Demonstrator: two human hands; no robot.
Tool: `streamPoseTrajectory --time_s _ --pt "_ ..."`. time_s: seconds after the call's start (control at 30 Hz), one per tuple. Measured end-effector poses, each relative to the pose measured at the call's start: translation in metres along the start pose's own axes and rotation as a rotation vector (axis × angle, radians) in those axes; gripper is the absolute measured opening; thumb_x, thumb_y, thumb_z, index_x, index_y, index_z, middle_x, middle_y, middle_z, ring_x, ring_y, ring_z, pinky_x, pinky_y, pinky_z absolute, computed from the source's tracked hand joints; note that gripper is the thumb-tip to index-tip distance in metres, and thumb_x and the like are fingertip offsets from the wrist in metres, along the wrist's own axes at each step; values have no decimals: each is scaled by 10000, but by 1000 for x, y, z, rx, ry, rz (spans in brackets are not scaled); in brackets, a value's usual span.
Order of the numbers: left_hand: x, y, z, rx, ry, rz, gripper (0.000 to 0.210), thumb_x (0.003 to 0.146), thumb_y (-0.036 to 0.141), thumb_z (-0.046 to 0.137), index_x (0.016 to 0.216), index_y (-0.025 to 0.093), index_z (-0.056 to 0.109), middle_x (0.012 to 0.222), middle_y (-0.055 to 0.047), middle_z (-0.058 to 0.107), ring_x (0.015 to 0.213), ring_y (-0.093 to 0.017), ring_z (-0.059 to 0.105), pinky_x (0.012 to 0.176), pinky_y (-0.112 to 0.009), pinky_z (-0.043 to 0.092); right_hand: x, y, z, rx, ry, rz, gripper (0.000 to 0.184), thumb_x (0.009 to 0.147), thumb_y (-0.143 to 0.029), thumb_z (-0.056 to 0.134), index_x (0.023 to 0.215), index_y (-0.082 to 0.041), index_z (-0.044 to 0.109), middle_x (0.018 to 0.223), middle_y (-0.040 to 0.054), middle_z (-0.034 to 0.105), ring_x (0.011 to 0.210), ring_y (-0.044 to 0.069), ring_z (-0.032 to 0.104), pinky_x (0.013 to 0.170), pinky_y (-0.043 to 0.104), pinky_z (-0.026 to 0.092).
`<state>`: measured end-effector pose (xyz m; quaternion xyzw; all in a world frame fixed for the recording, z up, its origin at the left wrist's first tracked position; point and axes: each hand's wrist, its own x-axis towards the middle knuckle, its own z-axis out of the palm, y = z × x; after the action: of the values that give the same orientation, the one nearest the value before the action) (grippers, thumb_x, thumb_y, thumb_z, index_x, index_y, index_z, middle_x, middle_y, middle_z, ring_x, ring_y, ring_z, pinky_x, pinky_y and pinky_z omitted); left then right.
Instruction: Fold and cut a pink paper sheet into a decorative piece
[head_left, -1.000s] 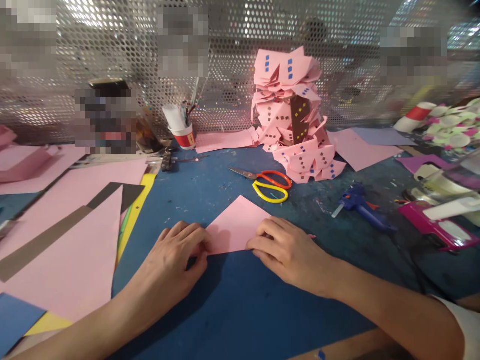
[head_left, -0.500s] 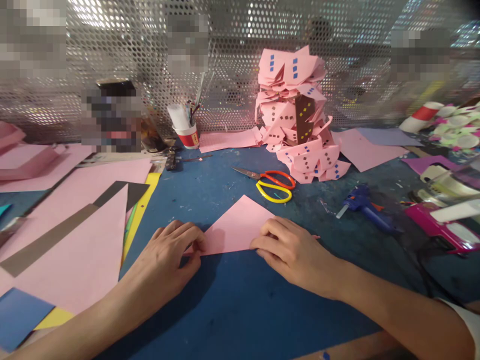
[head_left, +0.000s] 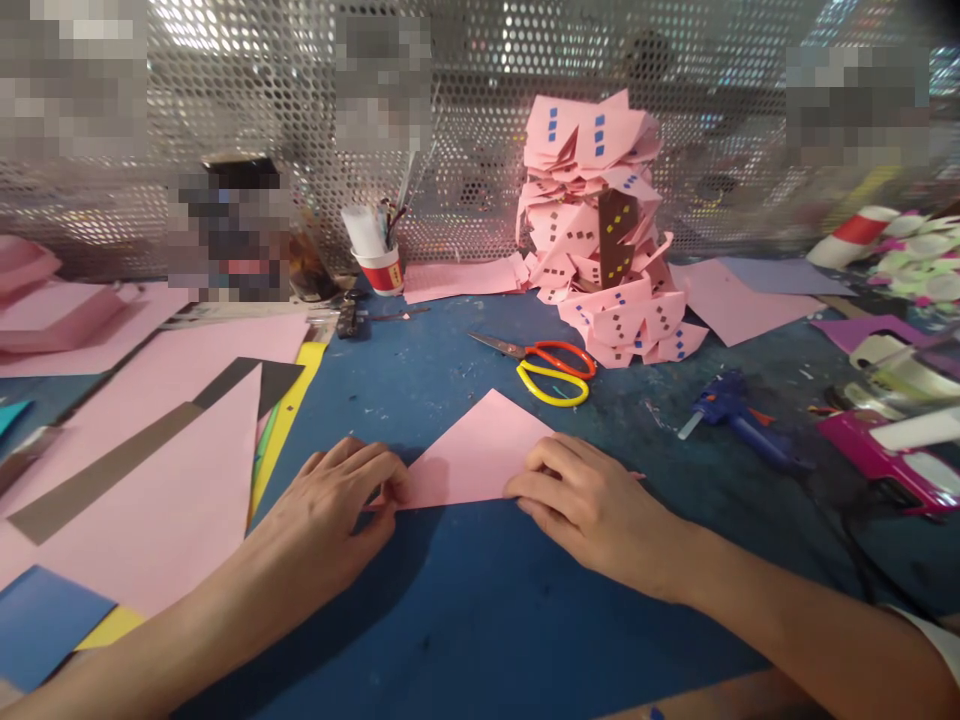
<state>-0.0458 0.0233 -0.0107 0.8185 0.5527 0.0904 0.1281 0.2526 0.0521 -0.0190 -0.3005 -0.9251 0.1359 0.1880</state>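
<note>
Both hands (head_left: 337, 500) (head_left: 581, 500) palm-down on pink paper (head_left: 476, 455)

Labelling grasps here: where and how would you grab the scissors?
Likely by the yellow loop, from the near right. The scissors lie flat, tip pointing left, handles right; this loop is the nearer, while the paper model stands just behind the red loop. The right hand, closest, is on the pink sheet.

We see plain pink on our paper sheet (head_left: 469, 465), dark blue flecked with white on the worktop (head_left: 465, 620), and red and yellow on the scissor handles (head_left: 562, 346), one colour each. Our pink paper tower (head_left: 570, 215) bears rows of blue and brown squares, with yellow squares on its dark brown strip (head_left: 613, 245).
</note>
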Motion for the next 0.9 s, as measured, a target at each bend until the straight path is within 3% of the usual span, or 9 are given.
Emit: streamPoseTrajectory --time_s 0.9 --pt "-6 -31 -12 -3 -63 -38 107 818 178 510 834 251 586 859 -1 649 880 -229 573 792 -342 433 -1 1 1 9 -4 12 198 996 -153 516 1079 -208 687 980 54 584 957 191 548 875 379 502"
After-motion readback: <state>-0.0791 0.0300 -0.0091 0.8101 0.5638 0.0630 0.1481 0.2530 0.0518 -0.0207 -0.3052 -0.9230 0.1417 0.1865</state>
